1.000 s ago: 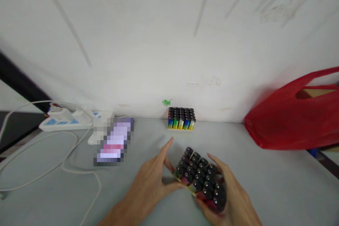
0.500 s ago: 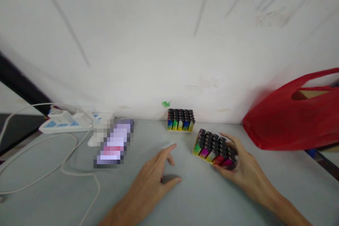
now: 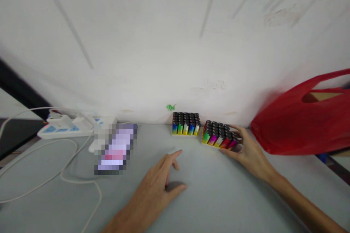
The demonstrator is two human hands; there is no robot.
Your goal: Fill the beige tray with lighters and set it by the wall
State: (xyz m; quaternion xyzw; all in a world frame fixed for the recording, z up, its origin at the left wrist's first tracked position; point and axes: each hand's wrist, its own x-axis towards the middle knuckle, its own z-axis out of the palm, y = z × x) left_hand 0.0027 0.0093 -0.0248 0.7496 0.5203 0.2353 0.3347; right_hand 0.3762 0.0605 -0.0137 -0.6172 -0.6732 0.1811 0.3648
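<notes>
My right hand [image 3: 246, 151] grips a tray of lighters [image 3: 220, 134] by its right end, thumb in front and fingers behind. Black tops and bright bodies in green, magenta, white and red show on these lighters. The tray is turned at a slant, its near-left corner close to a second tray of lighters [image 3: 186, 123]. That second one stands against the wall, with blue, green and yellow bodies facing me. My left hand [image 3: 161, 178] hovers over or rests on the table with fingers apart, holding nothing.
On the left lie a blurred phone [image 3: 117, 147] and a white power strip [image 3: 79, 127] with plugs and a looping white cable [image 3: 79, 181]. A red bag [image 3: 300, 123] sits at the right by the wall [image 3: 175, 51]. All this is on a grey table [image 3: 202, 196].
My right hand has moved the slanted tray of lighters away from me, toward the wall and nearer the other tray. My left hand has hardly moved.
</notes>
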